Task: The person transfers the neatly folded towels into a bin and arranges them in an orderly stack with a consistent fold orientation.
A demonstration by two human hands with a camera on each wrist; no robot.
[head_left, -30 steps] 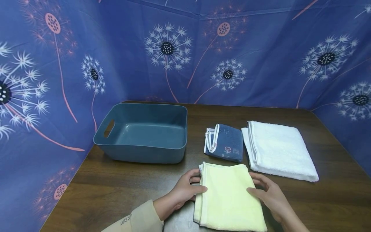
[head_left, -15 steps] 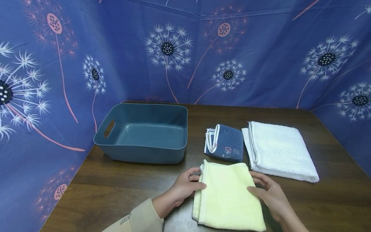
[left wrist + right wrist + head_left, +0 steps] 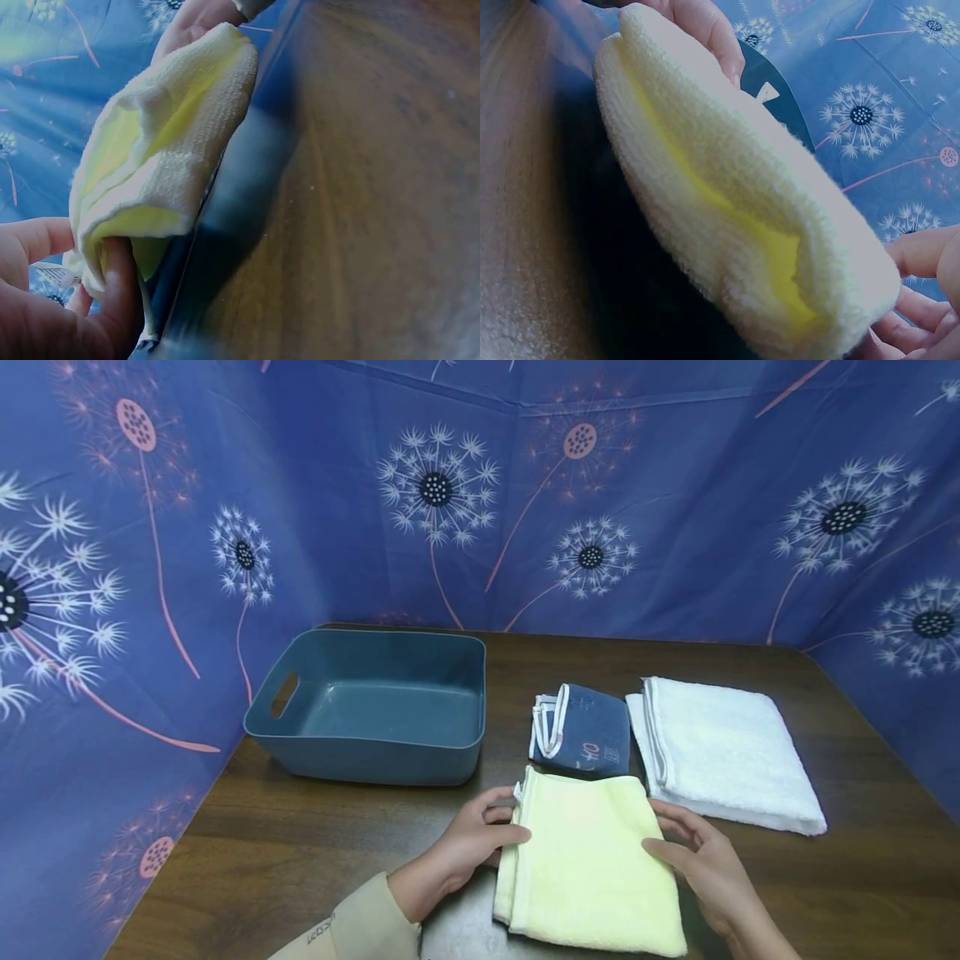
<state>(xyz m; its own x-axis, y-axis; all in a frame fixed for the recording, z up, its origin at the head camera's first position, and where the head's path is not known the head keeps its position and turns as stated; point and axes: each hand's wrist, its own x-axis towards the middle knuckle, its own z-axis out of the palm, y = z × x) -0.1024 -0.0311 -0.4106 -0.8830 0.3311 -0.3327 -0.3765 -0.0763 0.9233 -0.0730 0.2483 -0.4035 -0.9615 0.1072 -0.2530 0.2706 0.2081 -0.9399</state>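
Note:
A folded pale yellow towel [image 3: 592,860] is held by both hands at the near side of the table. My left hand [image 3: 472,839] pinches its left edge, thumb on top and fingers beneath. On the opposite edge, my right hand [image 3: 701,864] grips with the thumb over the top. The left wrist view shows the towel's layered folds [image 3: 157,150] and a small white label [image 3: 56,274] by the left fingers. In the right wrist view the rounded fold [image 3: 727,187] sits between the two hands. Parts of the fingers are hidden under the cloth.
Behind the yellow towel lies a folded dark blue towel [image 3: 596,731] with white trim. A folded white towel [image 3: 735,752] is at the right. A teal plastic bin [image 3: 367,760] with a handle hole stands at the left on the brown table [image 3: 300,852], before a blue dandelion-print cloth [image 3: 480,585].
Both hands have shifted the yellow towel slightly away from me and a touch to the left. Their hold looks the same, and the other towels and bin stay put.

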